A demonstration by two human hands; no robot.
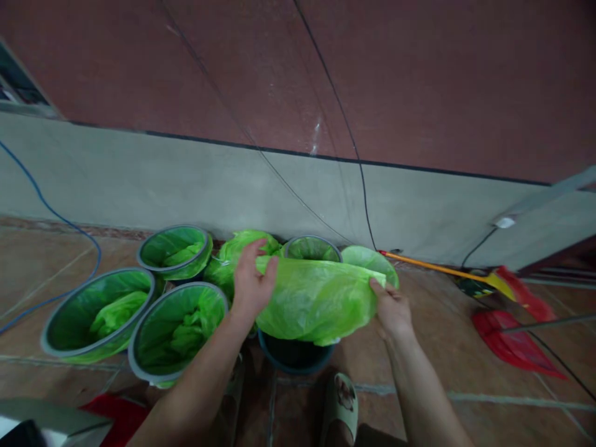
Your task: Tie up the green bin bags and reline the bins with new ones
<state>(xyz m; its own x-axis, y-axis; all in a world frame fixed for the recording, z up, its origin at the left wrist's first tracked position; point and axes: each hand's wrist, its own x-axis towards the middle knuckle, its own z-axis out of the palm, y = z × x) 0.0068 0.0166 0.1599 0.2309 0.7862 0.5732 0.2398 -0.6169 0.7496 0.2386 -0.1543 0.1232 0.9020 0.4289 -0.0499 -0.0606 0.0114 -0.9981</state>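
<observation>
A bright green plastic bag (pixel 321 298) is stretched sideways in front of me, above a dark round bin (pixel 298 366) that stands between my feet. My right hand (pixel 392 307) pinches the bag's upper right corner. At the bag's left end is my left hand (pixel 254 279), its thumb and fingers spread apart, with the thumb at the bag's edge. Whether the thumb touches the plastic I cannot tell. The bag hides most of the bin's opening.
Several bins lined with green bags, such as the nearest one (pixel 179 332), stand on the left. Another lined bin (pixel 313 248) is by the wall. A red dustpan (pixel 514 344) and a yellow-handled broom (pixel 428 266) lie right. A blue hose (pixel 56 214) crosses the tiles.
</observation>
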